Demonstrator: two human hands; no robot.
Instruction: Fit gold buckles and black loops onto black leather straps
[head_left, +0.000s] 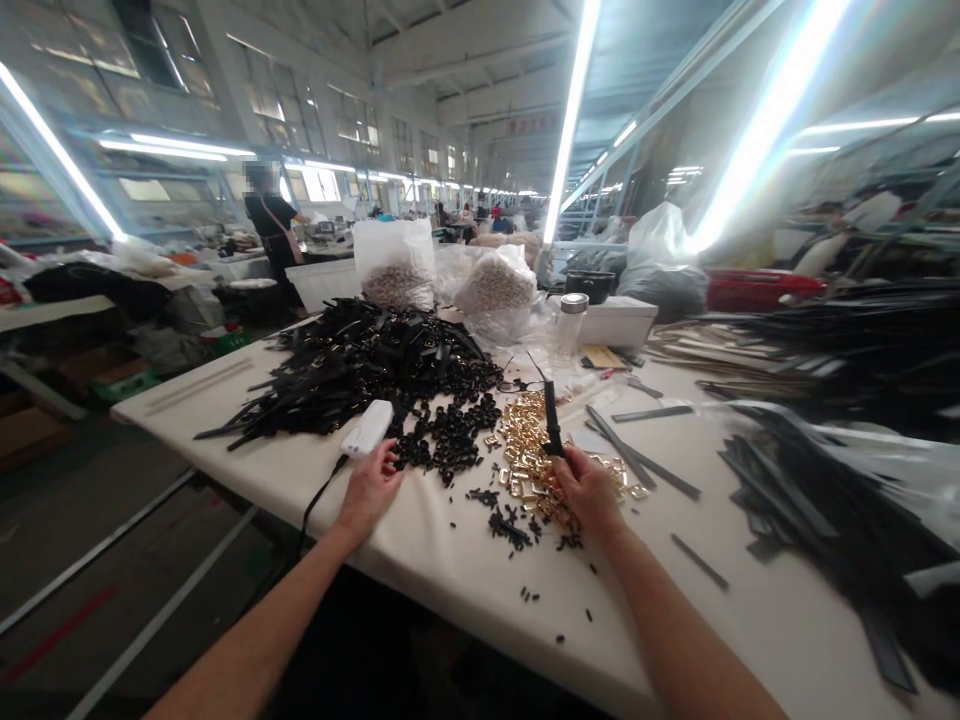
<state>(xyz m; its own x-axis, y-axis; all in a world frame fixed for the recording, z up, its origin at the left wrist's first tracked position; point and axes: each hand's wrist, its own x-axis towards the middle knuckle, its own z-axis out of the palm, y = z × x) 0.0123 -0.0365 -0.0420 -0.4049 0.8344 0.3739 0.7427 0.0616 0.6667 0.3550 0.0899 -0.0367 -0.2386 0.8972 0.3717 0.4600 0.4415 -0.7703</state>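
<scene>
My right hand [589, 490] is closed on the lower end of a black strap [551, 410], which stands upright above a heap of gold metal buckles [525, 430]. My left hand [371, 490] has its fingers loosely curled and a little apart, with no held thing showing between them. It is at the left edge of a heap of small black loops [450, 435]. Just above that hand lies a white device [367, 428] with a black cable; whether they touch is unclear. Small black pieces [510, 525] are scattered between my arms.
A large pile of black buckled straps [367, 360] covers the table's far left. Behind it stand clear bags of small beige pieces [495, 285] and a lidded jar [572, 320]. Dark strips [795, 510] are heaped at right. A person [274, 235] stands far left.
</scene>
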